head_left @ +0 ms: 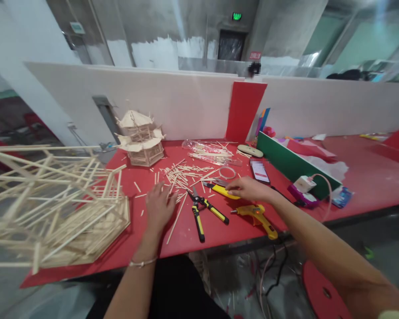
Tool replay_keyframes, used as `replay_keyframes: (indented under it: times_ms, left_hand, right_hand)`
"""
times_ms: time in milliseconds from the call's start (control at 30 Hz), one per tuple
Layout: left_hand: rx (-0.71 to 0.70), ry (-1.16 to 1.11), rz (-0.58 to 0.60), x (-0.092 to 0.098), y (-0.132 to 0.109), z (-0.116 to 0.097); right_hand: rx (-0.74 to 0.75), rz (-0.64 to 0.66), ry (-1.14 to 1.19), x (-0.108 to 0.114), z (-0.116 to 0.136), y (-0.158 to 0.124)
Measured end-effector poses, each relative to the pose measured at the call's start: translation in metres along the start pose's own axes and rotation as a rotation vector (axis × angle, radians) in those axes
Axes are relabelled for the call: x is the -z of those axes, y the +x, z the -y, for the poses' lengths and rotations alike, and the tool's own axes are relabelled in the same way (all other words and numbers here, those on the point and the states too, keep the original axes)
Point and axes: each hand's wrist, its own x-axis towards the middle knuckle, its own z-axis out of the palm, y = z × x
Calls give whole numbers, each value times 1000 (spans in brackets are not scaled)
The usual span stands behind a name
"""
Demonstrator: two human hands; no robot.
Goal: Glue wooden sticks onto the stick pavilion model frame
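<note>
My left hand [160,204] rests on the red tabletop, fingers apart and holding nothing, beside a scattered pile of thin wooden sticks [182,175]. The fingers of my right hand [249,189] are closed at the rear end of a yellow utility knife [221,190], whose blade end points left. Between the hands lie pliers [199,206] with black and yellow handles, jaws toward the stick pile and handles spread. Below my right hand is a yellow hot glue gun [255,215], nozzle pointing left.
A large wooden stick frame [96,230] takes up the table's left side. A small pagoda model [141,141] stands behind it. Bagged sticks [213,153], a tape ring [227,172] and a phone [260,172] lie farther back. A green board [292,166] and a charger [304,184] are at right.
</note>
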Motion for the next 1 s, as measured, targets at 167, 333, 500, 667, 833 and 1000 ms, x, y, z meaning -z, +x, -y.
replay_keyframes:
  times_ms: [167, 333, 500, 667, 833, 1000]
  left_hand:
    - [-12, 93, 138, 22, -34, -12]
    - [-124, 77, 323, 28, -37, -14]
    - [-8, 81, 283, 23, -33, -9]
    - [-28, 116, 182, 26, -34, -16]
    - [-47, 242, 238, 35, -28, -30]
    - [62, 411, 427, 44, -15, -24]
  right_hand:
    - [-210, -36, -157, -2, 13, 54]
    - [-137, 109, -128, -13, 0, 67]
    - [-70, 79, -162, -23, -11, 66]
    - [-56, -16, -300, -5, -7, 95]
    - [41, -53, -445, 7, 7, 149]
    - [170, 3, -542, 8, -1, 174]
